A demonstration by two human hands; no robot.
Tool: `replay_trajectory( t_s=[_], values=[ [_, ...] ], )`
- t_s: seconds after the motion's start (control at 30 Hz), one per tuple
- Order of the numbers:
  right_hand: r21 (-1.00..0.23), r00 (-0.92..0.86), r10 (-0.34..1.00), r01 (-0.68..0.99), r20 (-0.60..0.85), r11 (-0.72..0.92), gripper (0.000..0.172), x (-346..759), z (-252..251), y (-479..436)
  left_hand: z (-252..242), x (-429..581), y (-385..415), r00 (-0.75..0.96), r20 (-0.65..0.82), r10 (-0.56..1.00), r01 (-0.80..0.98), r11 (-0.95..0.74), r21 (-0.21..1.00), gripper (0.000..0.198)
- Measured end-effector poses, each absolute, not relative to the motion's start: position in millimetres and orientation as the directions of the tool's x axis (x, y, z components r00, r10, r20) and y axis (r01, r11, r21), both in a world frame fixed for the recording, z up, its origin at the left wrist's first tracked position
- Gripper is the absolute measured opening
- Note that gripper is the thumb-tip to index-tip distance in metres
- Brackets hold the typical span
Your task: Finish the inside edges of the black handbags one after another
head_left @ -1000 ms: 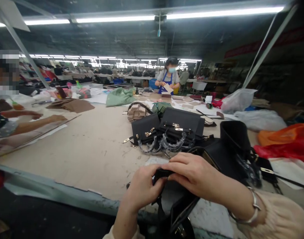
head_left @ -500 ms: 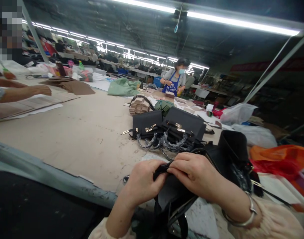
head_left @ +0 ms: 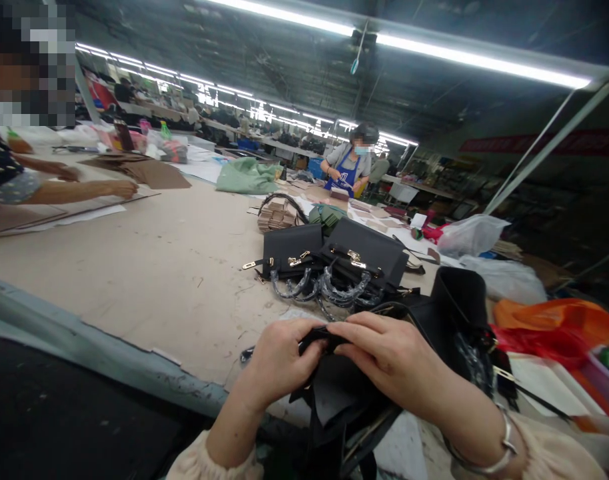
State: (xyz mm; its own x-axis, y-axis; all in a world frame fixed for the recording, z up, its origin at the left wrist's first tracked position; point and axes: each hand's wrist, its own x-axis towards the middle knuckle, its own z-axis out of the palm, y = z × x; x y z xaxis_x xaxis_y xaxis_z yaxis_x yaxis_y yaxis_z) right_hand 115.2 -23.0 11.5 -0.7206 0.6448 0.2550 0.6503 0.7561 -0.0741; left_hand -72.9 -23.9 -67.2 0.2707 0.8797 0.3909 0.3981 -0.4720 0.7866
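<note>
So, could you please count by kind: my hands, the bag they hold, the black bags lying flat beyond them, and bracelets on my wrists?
Hands: 2
Held bag: 1
Flat bags: 2
Bracelet: 1
Total visible: 6

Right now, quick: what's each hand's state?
Left hand: closed, pinching the edge of the black bag.
Right hand: closed, fingers on the same edge.

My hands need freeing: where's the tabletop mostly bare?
The beige tabletop between the flat brown sheets, the black gold-clasped handbags and the bluish front edge. Crowded: rightward, from the held black bag to the orange plastic bag.
</note>
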Motion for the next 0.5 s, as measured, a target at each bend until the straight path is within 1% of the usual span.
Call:
replay_trajectory(
  t_s=[0.07,0.1,0.23,0.3,0.43,0.5],
  values=[
    [-0.019,-0.770,0.582,0.599,0.261,0.801,0.030,113.9,11.9,-22.4,-66.4,-72.2,-24.2,0.272,0.391,0.879,0.403,-0.473,0.783,0.023],
    [0.002,-0.779,0.569,0.591,0.264,0.807,0.029,112.7,11.7,-21.7,-66.2,-72.0,-24.4,0.272,0.391,0.879,0.404,-0.473,0.783,0.022],
    [0.038,-0.767,0.584,0.613,0.266,0.789,0.022,108.1,10.0,-18.8,-65.7,-72.1,-25.1,0.272,0.378,0.885,0.414,-0.463,0.784,0.024],
    [0.027,-0.742,0.614,0.643,0.269,0.766,0.021,107.4,9.1,-18.2,-65.8,-72.1,-25.0,0.276,0.373,0.886,0.417,-0.460,0.784,0.024],
    [-0.057,-0.670,0.703,0.713,0.241,0.699,0.023,107.8,7.1,-18.5,-65.8,-71.1,-24.8,0.263,0.379,0.887,0.413,-0.458,0.787,0.024],
    [-0.074,-0.631,0.742,0.749,0.226,0.659,0.023,107.4,6.0,-18.7,-65.7,-70.7,-24.8,0.265,0.380,0.886,0.400,-0.459,0.793,0.024]
  ],
)
